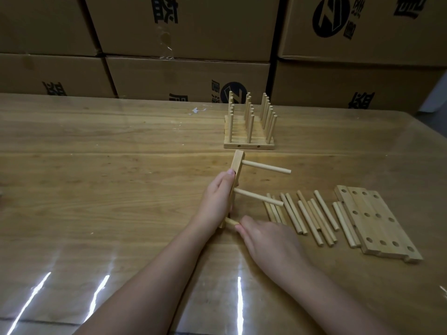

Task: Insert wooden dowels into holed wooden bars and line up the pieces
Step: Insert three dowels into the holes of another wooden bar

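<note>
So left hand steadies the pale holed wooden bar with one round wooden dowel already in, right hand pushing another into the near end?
Not one: the head view shows two round wooden dowels already in the pale holed wooden bar. The left hand steadies it; the right hand holds another dowel at its near end.

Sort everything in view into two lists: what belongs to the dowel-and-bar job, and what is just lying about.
Belongs to the job: held bar, gripped by the left hand; dowel pinched by the right hand at the bar's near end; loose dowels; spare holed bars; finished pieces lined up behind.

Just lying about: cardboard boxes; white scrap on the table.
</note>
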